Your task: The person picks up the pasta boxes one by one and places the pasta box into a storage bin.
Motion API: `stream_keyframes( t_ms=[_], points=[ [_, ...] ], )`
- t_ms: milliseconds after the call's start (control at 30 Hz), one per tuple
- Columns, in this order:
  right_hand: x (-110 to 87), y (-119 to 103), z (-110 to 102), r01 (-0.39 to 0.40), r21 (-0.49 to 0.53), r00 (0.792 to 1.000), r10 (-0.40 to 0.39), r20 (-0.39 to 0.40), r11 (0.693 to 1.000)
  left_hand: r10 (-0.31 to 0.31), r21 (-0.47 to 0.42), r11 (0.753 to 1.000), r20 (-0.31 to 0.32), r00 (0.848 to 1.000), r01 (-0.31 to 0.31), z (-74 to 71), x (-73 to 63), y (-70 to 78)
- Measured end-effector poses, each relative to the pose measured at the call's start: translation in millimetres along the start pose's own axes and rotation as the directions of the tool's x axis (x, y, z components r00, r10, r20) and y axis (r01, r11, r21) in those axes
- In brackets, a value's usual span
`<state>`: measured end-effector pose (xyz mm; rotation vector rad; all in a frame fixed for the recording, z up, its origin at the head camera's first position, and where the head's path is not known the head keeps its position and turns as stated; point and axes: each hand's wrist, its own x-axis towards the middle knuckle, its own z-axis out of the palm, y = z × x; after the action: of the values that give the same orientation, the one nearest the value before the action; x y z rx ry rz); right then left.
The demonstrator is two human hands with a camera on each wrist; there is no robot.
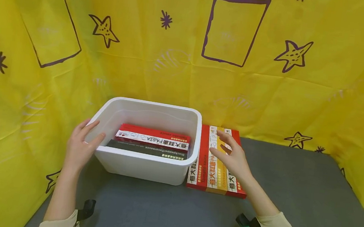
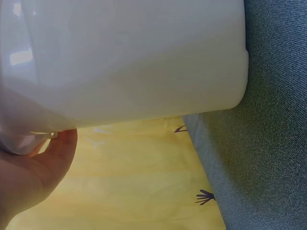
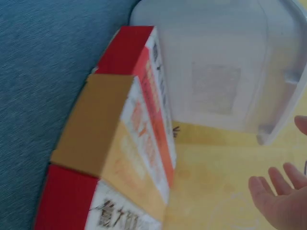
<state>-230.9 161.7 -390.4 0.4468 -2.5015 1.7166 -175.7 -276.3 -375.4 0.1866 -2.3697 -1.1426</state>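
Observation:
A white plastic bin [image 1: 142, 167] holds a red-and-white pasta box [image 1: 153, 136] and a dark pasta box labelled black pepper [image 1: 147, 149]. My left hand [image 1: 83, 145] grips the bin's left rim, with the thumb over the edge and fingers under the lip, as the left wrist view shows. To the right of the bin lie a red pasta box [image 1: 204, 175], a yellow one [image 1: 220, 175] and another red one [image 1: 234, 186], side by side. My right hand [image 1: 234, 158] hovers over them, fingers spread and holding nothing.
Everything stands on a dark grey tabletop [image 1: 293, 203]. Yellow cloth [image 1: 172, 78] with drawn stars and frames hangs behind and along both sides, close to the bin's back and left.

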Motion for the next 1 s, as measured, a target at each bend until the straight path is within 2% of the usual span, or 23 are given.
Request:
stream_keyframes(
  t_ms=[167, 367, 667, 867, 1000],
  points=[
    [-9.4, 10, -8, -0.036, 0.035, 0.999, 0.037, -0.006, 0.999, 0.004, 0.001, 1.0, -0.004, 1.0, -0.004, -0.1, 0.0, 0.6],
    [-22.8, 24, -16, -0.103, 0.027, 0.995, 0.103, -0.002, 0.994, -0.004, 0.001, 1.0, 0.0, 1.0, 0.004, -1.0, -0.3, 0.7],
    [-43.7, 43, -28, -0.202, 0.003, 0.979, 0.202, -0.022, 0.979, -0.01, 0.004, 1.0, 0.005, 1.0, 0.01, -1.4, -1.6, 1.8],
    [-53.3, 54, -36, -0.288, -0.013, 0.957, 0.287, -0.039, 0.958, -0.014, 0.003, 1.0, 0.01, 1.0, 0.014, -1.1, -1.3, 2.0],
    [-60.4, 60, -39, -0.299, -0.037, 0.954, 0.297, -0.048, 0.954, -0.016, 0.001, 1.0, 0.013, 1.0, 0.016, -1.2, -1.2, 2.4]
  ],
)
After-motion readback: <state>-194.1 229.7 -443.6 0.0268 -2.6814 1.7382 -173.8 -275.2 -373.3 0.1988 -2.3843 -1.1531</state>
